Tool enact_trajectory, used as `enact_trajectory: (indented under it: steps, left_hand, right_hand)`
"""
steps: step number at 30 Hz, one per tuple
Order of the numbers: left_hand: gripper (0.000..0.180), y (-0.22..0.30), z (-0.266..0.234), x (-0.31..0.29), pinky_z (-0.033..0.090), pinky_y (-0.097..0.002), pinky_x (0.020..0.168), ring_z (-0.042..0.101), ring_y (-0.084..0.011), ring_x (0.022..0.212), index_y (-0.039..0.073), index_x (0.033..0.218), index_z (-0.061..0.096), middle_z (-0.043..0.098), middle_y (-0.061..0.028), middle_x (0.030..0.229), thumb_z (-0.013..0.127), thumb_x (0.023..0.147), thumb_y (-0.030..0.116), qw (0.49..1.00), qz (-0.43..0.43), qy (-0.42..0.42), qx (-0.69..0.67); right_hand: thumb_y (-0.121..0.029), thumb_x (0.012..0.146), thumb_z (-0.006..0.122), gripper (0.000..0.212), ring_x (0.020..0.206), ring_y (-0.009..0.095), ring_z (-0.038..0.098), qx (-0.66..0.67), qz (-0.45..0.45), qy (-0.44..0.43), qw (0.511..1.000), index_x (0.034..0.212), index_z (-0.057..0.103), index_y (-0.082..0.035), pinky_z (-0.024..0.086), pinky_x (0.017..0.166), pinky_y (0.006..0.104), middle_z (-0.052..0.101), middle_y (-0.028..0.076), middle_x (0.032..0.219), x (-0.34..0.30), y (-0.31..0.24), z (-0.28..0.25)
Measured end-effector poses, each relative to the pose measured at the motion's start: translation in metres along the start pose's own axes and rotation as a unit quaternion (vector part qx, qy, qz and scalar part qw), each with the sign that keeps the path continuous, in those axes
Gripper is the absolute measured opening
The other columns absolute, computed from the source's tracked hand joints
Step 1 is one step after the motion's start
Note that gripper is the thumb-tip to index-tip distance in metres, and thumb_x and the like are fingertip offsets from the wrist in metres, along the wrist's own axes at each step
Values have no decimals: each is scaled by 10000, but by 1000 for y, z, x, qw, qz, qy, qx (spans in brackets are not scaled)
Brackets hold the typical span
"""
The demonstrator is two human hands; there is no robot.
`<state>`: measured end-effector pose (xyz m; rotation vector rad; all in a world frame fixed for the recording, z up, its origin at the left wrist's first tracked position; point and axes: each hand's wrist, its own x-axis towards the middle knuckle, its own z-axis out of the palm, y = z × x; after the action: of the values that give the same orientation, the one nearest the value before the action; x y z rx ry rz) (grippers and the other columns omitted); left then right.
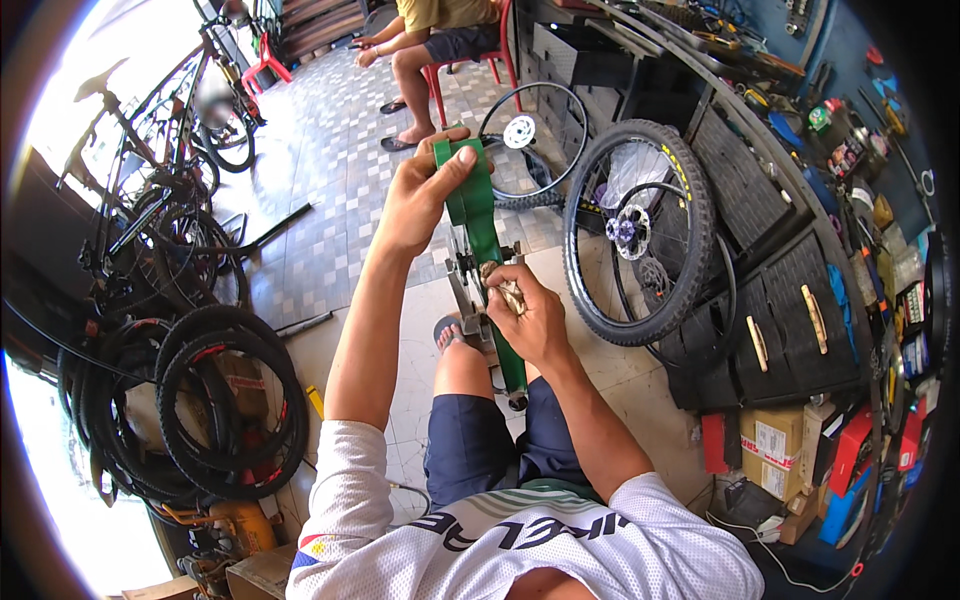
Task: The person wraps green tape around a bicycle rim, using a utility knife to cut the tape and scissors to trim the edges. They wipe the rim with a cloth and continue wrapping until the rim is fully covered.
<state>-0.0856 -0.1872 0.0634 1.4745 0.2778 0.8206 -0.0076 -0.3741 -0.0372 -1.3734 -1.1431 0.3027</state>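
Observation:
A long green strip, like wide tape, runs from my raised left hand down between my knees. The fingers of that hand are closed around its upper end, with the thumb on top. My right hand is closed on a crumpled, dirty beige rag and presses it against the strip's middle. Beside and beneath the strip is a metal stand with small side fittings. The strip's lower part narrows above my lap. My hands hide what lies under the rag and part of the upper end.
A bicycle wheel with a disc rotor leans against dark cabinets at right. Loose tyres are piled at left below parked bicycles. Ahead, a person sits on a red chair. Boxes and a tool-covered bench line the right.

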Motion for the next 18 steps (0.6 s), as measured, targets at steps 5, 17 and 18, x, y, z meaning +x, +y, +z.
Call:
enact_trajectory:
  steps: [5, 17, 18]
  left_hand:
    - [469, 12, 5, -16, 468, -329, 1020, 528, -208, 1256, -55, 1258, 651, 486, -122, 1404, 775, 916, 240, 983, 88, 4, 161]
    - [652, -9, -11, 25, 502, -330, 854, 637, -187, 1002, 55, 1458, 337, 678, -156, 1121, 674, 1000, 374, 983, 26, 141, 113]
    - [572, -6, -16, 23, 512, -310, 819, 642, -167, 964, 54, 1435, 397, 676, -143, 1113, 642, 1019, 363, 985, 29, 120, 118]
  right_hand:
    - [-87, 874, 697, 220, 875, 326, 712, -59, -23, 8, 998, 1088, 648, -91, 562, 739, 391, 702, 121, 1043, 15, -7, -3]
    - [-314, 853, 711, 378, 837, 336, 699, -243, 76, -424, 869, 1129, 568, -99, 557, 715, 479, 679, 105, 841, -188, 28, -11]
    - [-338, 852, 712, 388, 907, 343, 687, -255, 57, -436, 861, 1116, 579, -86, 543, 765, 486, 687, 115, 876, -197, 35, -18]
